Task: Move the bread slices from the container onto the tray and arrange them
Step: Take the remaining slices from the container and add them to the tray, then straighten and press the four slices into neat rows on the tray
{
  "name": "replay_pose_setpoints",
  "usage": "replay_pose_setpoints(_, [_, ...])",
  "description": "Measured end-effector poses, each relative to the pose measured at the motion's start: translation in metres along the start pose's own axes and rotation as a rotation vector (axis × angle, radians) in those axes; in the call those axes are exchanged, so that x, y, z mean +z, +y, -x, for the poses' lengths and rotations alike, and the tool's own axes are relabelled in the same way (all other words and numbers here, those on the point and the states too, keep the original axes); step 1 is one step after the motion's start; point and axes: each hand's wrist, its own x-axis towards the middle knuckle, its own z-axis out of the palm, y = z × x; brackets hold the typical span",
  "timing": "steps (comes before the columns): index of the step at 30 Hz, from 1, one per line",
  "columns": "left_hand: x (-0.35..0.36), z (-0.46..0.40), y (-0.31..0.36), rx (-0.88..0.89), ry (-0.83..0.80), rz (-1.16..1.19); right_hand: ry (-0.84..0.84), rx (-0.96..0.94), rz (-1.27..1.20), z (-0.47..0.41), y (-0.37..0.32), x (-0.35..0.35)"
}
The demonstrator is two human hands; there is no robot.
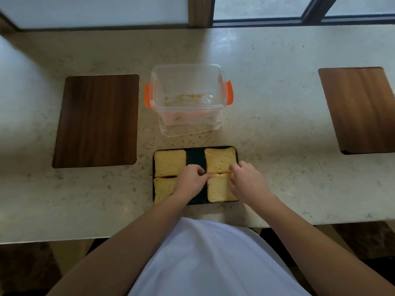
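Observation:
A black tray (196,155) lies on the counter near the front edge with several yellow bread slices on it. One slice (170,162) sits at the far left, one (220,160) at the far right, one (162,189) at the near left, partly under my left wrist. My left hand (189,181) and my right hand (245,180) both pinch the far corners of the near right slice (220,190). The clear container (186,97) with orange clips stands behind the tray and holds only crumbs.
The container rests on its clear lid (192,129). A dark wooden board (96,120) lies to the left and a lighter wooden board (361,110) to the right. Crumbs are scattered on the counter around the tray. A window runs along the back.

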Motion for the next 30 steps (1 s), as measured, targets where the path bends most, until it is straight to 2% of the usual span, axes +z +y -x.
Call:
replay_pose_setpoints(4, [-0.037,0.009,-0.026,-0.039,0.133,0.081,-0.012,-0.016,-0.194,-0.008,-0.035,-0.002])
replay_pose_setpoints(7, [-0.067,0.019,-0.056,-0.123,0.257,0.141,-0.124,0.002,-0.421,-0.022,-0.063,0.003])
replay_pose_setpoints(9, [-0.083,0.021,-0.070,-0.166,0.283,0.147,-0.204,0.041,-0.555,-0.032,-0.080,0.007])
replay_pose_setpoints(13, [-0.101,0.021,-0.083,-0.241,0.265,0.198,-0.262,0.135,-0.660,-0.051,-0.106,0.014])
replay_pose_setpoints(18, [-0.107,0.017,-0.082,-0.217,0.217,0.295,-0.256,0.237,-0.716,-0.061,-0.117,0.023])
replay_pose_setpoints(23, [-0.105,0.009,-0.070,-0.248,0.114,0.251,-0.253,0.243,-0.724,-0.062,-0.119,0.029])
replay_pose_setpoints(30, [-0.104,0.008,-0.064,-0.293,0.122,0.319,-0.241,0.261,-0.755,-0.063,-0.119,0.034])
